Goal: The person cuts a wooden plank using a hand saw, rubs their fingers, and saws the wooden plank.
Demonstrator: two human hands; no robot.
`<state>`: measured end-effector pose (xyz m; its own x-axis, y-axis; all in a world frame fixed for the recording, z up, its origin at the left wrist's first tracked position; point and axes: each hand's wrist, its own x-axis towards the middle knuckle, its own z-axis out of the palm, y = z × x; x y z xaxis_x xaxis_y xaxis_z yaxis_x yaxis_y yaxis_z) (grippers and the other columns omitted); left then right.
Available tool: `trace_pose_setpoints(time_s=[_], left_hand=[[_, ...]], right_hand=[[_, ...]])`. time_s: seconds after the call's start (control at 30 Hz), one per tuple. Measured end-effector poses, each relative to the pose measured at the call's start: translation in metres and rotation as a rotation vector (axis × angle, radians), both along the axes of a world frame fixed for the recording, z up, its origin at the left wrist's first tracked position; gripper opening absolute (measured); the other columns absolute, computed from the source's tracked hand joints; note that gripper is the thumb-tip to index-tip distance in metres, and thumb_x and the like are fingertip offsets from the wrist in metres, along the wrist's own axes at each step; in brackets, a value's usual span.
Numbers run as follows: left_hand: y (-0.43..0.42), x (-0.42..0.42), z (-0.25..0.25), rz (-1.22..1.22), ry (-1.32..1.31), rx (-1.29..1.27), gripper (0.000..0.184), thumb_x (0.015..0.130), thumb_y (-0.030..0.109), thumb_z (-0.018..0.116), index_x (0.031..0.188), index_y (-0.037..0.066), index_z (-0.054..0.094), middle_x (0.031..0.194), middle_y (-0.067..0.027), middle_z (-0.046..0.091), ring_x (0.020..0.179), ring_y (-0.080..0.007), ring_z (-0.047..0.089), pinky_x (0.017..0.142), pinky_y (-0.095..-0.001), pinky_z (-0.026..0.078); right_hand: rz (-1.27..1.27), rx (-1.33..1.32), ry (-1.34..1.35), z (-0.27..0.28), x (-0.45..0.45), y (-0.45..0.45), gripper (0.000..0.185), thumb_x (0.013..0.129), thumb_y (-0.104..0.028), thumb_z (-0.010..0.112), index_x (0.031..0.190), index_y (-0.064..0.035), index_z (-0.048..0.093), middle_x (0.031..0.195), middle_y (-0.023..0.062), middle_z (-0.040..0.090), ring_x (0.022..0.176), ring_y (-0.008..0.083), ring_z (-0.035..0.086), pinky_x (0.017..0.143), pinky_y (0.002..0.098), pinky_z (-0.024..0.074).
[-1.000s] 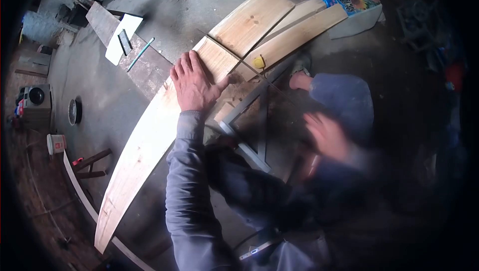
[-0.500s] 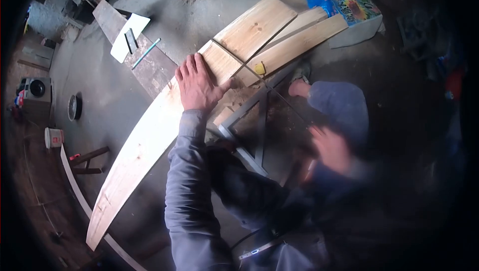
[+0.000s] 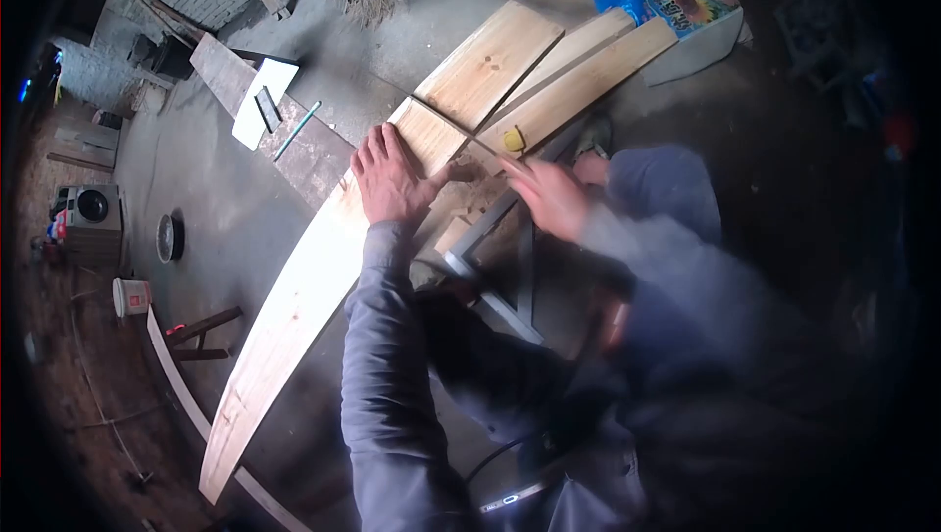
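Observation:
A long pale wooden board point(image 3: 294, 302), tapering to a curved point at lower left, runs diagonally across the view. My left hand point(image 3: 394, 184) presses down on it, fingers stretched over the wood and thumb out to the side. Just beyond those fingers, a thin saw point(image 3: 441, 118) crosses the board; its blade is slightly blurred. My right hand point(image 3: 554, 201) is closed around the saw's near end, at the board's right side, and hides the handle. A yellow tape measure point(image 3: 513, 139) lies on a second plank point(image 3: 588, 81) beside the board.
A metal frame point(image 3: 495, 302) stands below the wood. A dark bench plank point(image 3: 230, 76) holds a white sheet and a teal pencil point(image 3: 297, 130). A bright printed bag point(image 3: 676, 8) sits at the planks' far end. A white bucket point(image 3: 130, 297) stands at left.
My right hand has moved up and left, from low on the right to near the board, pushing the saw's blade farther across it. My left hand stays on the board. The view has shifted slightly.

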<state>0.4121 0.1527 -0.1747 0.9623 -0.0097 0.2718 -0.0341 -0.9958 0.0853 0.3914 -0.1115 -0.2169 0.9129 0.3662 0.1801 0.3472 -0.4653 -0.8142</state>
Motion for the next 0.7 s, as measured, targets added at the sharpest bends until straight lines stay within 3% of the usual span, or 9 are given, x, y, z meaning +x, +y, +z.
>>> trace_pose_setpoints(time_s=[0.17, 0.27, 0.37, 0.4, 0.43, 0.47, 0.53, 0.63, 0.7], left_hand=[[-0.002, 0.000, 0.001, -0.009, -0.032, -0.013, 0.109, 0.076, 0.068, 0.075, 0.148, -0.006, 0.039, 0.148, -0.0251, 0.043, 0.140, -0.0410, 0.039, 0.120, -0.0513, 0.027], [-0.002, 0.000, 0.002, -0.011, -0.020, -0.029, 0.109, 0.075, 0.067, 0.076, 0.148, -0.006, 0.039, 0.148, -0.0250, 0.043, 0.140, -0.0410, 0.039, 0.121, -0.0509, 0.026], [-0.001, -0.001, 0.002, -0.005, -0.002, -0.020, 0.109, 0.075, 0.067, 0.075, 0.148, -0.006, 0.039, 0.148, -0.0251, 0.043, 0.140, -0.0406, 0.039, 0.121, -0.0511, 0.026], [0.000, 0.000, 0.000, -0.008, -0.006, -0.023, 0.109, 0.075, 0.067, 0.075, 0.148, -0.006, 0.039, 0.148, -0.0250, 0.043, 0.140, -0.0406, 0.039, 0.121, -0.0512, 0.026], [0.001, 0.001, 0.000, -0.008, -0.013, -0.023, 0.109, 0.075, 0.068, 0.075, 0.148, -0.006, 0.039, 0.148, -0.0250, 0.043, 0.140, -0.0405, 0.039, 0.121, -0.0513, 0.025], [0.000, 0.000, 0.000, -0.005, -0.026, -0.009, 0.111, 0.075, 0.070, 0.075, 0.147, -0.006, 0.039, 0.148, -0.0246, 0.043, 0.141, -0.0402, 0.039, 0.121, -0.0515, 0.025], [0.000, -0.003, 0.001, 0.008, -0.008, -0.004, 0.112, 0.074, 0.071, 0.075, 0.147, -0.005, 0.039, 0.149, -0.0246, 0.043, 0.141, -0.0401, 0.039, 0.121, -0.0515, 0.025], [-0.001, 0.003, 0.003, 0.008, -0.007, -0.002, 0.113, 0.074, 0.074, 0.073, 0.148, -0.006, 0.040, 0.149, -0.0245, 0.043, 0.143, -0.0402, 0.038, 0.121, -0.0516, 0.024], [0.001, 0.000, -0.002, 0.002, -0.021, -0.007, 0.114, 0.074, 0.074, 0.073, 0.148, -0.006, 0.039, 0.150, -0.0244, 0.043, 0.143, -0.0403, 0.038, 0.122, -0.0515, 0.024]], right_hand=[[-0.014, -0.187, 0.146, 0.068, -0.129, -0.114, 0.021, 0.097, -0.009, 0.066, 0.108, 0.0047, 0.055, 0.111, 0.0231, 0.072, 0.095, 0.0489, 0.066, 0.073, 0.0429, 0.0550], [0.018, -0.350, 0.174, 0.057, -0.150, -0.138, 0.021, 0.098, -0.006, 0.064, 0.112, 0.0066, 0.054, 0.123, 0.0236, 0.070, 0.103, 0.0451, 0.068, 0.079, 0.0408, 0.0560], [0.057, -0.005, 0.169, 0.009, -0.091, -0.087, 0.019, 0.101, -0.003, 0.060, 0.114, 0.0078, 0.053, 0.137, 0.0227, 0.064, 0.125, 0.0357, 0.064, 0.093, 0.0369, 0.0533], [0.076, 0.122, 0.098, 0.015, -0.053, -0.046, 0.018, 0.101, -0.004, 0.059, 0.114, 0.0075, 0.053, 0.137, 0.0233, 0.063, 0.125, 0.0361, 0.063, 0.095, 0.0366, 0.0524], [0.091, -0.008, 0.203, 0.039, -0.016, -0.016, 0.020, 0.102, -0.002, 0.057, 0.118, 0.0076, 0.054, 0.138, 0.0252, 0.062, 0.123, 0.0359, 0.064, 0.095, 0.0375, 0.0515], [0.075, 0.134, 0.005, 0.017, 0.016, 0.018, 0.018, 0.101, -0.007, 0.061, 0.112, 0.0058, 0.058, 0.123, 0.0284, 0.067, 0.109, 0.0392, 0.069, 0.084, 0.0415, 0.0531], [-0.047, -0.151, 0.112, 0.017, 0.045, 0.048, 0.019, 0.099, -0.014, 0.065, 0.102, 0.0036, 0.061, 0.102, 0.0291, 0.069, 0.092, 0.0434, 0.069, 0.074, 0.0455, 0.0524], [-0.028, 0.035, 0.053, 0.003, 0.019, 0.019, 0.023, 0.097, -0.020, 0.068, 0.093, 0.0019, 0.061, 0.087, 0.0277, 0.066, 0.081, 0.0459, 0.067, 0.068, 0.0477, 0.0513], [0.006, 0.050, 0.034, 0.009, -0.037, -0.031, 0.016, 0.099, -0.013, 0.064, 0.101, 0.0021, 0.057, 0.104, 0.0266, 0.069, 0.090, 0.0457, 0.068, 0.073, 0.0457, 0.0528]])
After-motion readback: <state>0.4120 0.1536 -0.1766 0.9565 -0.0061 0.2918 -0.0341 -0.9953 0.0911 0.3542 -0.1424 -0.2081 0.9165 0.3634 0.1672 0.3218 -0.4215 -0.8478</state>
